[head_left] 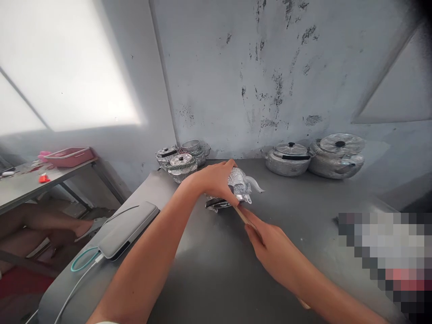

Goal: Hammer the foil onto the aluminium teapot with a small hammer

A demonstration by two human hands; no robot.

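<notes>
My left hand (218,177) is wrapped over a small silver metal pot (239,179) that lies tipped on the grey table. A dark handle strip shows along the pot's lower edge, and a pale curved piece juts out to its right. My right hand (268,240) is closed around a thin wooden stick (245,216). The stick's upper end reaches the near side of the pot, just below my left fingers; its tip is hard to make out. Its lower end comes out beneath my right forearm.
Several small silver pots (182,167) stand at the back left, with larger lidded pots (289,166) at the back right. A grey case (126,229) with cables lies at the left edge. Beyond it are a side table with a pink basket (70,156) and a person's legs (43,220).
</notes>
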